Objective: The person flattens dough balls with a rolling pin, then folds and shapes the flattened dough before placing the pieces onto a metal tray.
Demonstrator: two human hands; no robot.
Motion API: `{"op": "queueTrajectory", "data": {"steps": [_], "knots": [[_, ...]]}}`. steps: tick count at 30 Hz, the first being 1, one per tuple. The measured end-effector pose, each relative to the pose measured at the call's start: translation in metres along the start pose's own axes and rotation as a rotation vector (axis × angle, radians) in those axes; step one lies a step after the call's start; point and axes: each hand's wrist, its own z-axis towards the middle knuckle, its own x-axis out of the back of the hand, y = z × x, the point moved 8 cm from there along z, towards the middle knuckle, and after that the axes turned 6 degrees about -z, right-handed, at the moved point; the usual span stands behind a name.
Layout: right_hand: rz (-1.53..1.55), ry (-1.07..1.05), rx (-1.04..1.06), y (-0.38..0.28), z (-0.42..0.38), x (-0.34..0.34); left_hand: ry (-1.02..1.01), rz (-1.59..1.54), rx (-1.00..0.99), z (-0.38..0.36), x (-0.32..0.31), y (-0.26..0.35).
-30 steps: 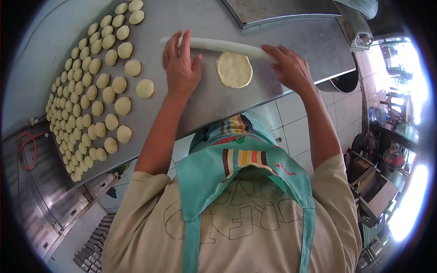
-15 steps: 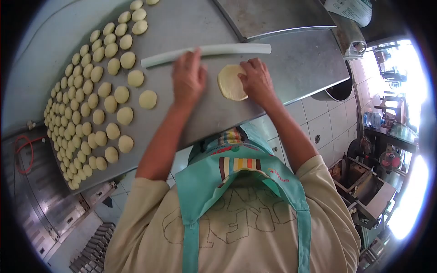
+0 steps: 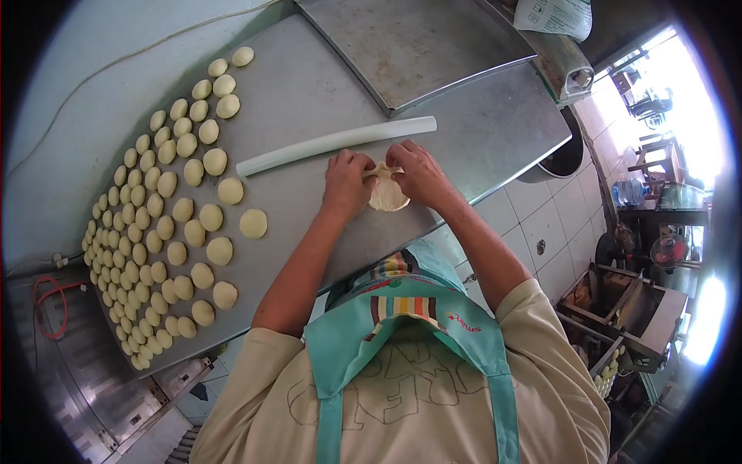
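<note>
A flattened round of pale dough (image 3: 388, 196) lies on the metal table close to its front edge. My left hand (image 3: 348, 182) pinches its upper left rim, fingers curled. On the other side, my right hand (image 3: 421, 176) has its fingers bent over the upper right rim and grips it too. The far rim between the hands looks lifted and folded a little. Just beyond my fingers lies a long white rolling pin (image 3: 336, 144), which neither hand holds.
Rows of dough balls (image 3: 176, 253) cover the left part of the steel table (image 3: 294, 85). At the back stands a large metal tray (image 3: 425, 46). A round metal bin (image 3: 564, 151) is below the table's right end, and wooden boxes (image 3: 626, 309) stand on the right.
My left hand has come from the rolling pin to the dough's left rim. My right hand now grips the far rim. The whole view has shifted and tilted somewhat.
</note>
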Motion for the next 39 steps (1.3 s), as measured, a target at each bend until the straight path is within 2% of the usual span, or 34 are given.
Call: {"op": "queueTrajectory", "data": {"steps": [2,3,6,9,12,17,20,21,23,26,30,39], "knots": [[0.071,-0.065,-0.116,0.001,0.0,0.002,0.027,-0.077,-0.112,-0.001,0.002,0.002],[0.106,-0.098,-0.171,0.002,0.0,0.002,-0.015,-0.12,-0.096,-0.001,0.0,-0.001],[0.001,-0.054,-0.044,0.002,0.002,0.001,-0.117,-0.259,-0.01,0.0,-0.001,-0.006],[0.231,-0.059,0.086,-0.005,-0.003,0.018,-0.153,-0.407,0.106,-0.007,0.009,0.001],[0.491,-0.23,0.074,0.004,-0.003,0.027,-0.145,-0.494,0.133,-0.011,0.019,0.014],[0.813,-0.361,0.089,0.012,0.014,0.063,-0.155,-0.538,0.243,0.015,0.042,0.067],[0.927,-0.368,0.098,0.015,0.04,0.111,-0.094,-0.667,0.218,0.05,0.06,0.093],[0.952,-0.365,0.101,0.018,0.053,0.127,-0.039,-0.62,0.166,0.067,0.069,0.103],[0.845,-0.287,0.18,0.031,0.087,0.152,0.071,-0.523,0.062,0.104,0.077,0.117],[0.695,-0.211,0.253,0.055,0.138,0.161,0.125,-0.305,-0.008,0.161,0.068,0.105],[0.545,-0.221,0.179,0.084,0.176,0.144,0.106,-0.277,0.151,0.194,0.043,0.071],[0.684,-0.389,0.149,0.099,0.187,0.118,0.065,-0.304,0.299,0.193,0.027,0.056]]}}
